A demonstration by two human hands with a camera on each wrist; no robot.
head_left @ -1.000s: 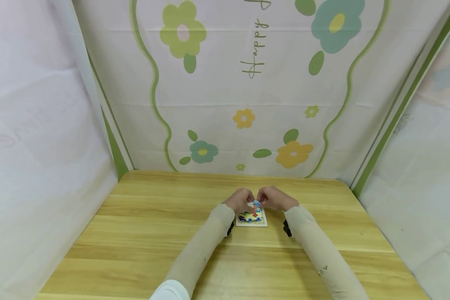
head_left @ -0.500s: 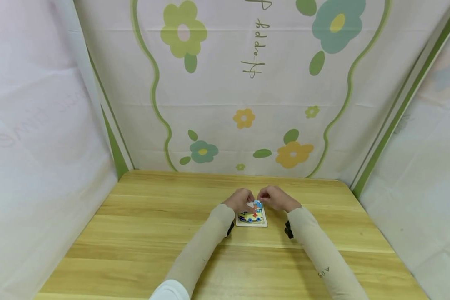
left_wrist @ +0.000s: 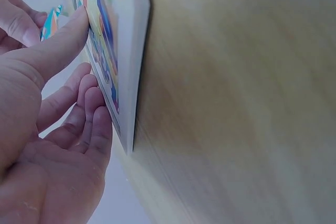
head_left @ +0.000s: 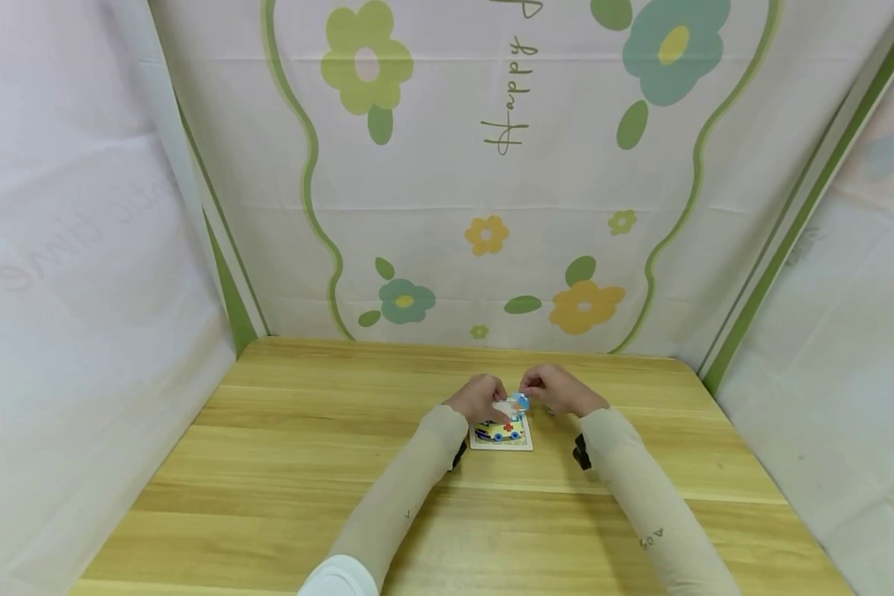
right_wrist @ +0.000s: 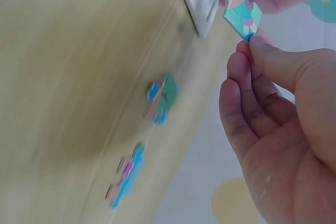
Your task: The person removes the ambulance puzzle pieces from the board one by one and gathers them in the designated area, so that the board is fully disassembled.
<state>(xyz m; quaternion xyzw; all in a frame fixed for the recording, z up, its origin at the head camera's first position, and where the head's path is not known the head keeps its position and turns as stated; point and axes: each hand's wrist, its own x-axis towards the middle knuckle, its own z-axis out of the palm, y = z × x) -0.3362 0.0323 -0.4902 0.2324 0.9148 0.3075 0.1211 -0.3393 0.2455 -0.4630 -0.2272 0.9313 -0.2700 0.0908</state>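
Note:
A small jigsaw puzzle board (head_left: pixel 501 448) with a pale frame lies flat on the table; its picture shows a yellow ambulance with a red cross and blue wheels. My left hand (head_left: pixel 479 399) holds the board at its upper left, the thumb (left_wrist: pixel 65 43) laid across the picture and the other fingers bent at the edge. Just over the board's upper right corner, my right hand (head_left: pixel 555 391) pinches a blue and orange puzzle piece (right_wrist: pixel 242 14) between thumb and fingertips. The left hand covers part of the picture.
Two loose puzzle pieces, a green and blue one (right_wrist: pixel 164 99) and a blue and pink one (right_wrist: pixel 126 174), lie on the wooden table (head_left: pixel 305 463) under the right hand. Flower-printed cloth (head_left: pixel 432 165) hangs behind the table, with pale cloth at both sides.
My right hand has drawn up and to the right, taking the blue puzzle piece away from the picture. The left hand keeps its place on the board.

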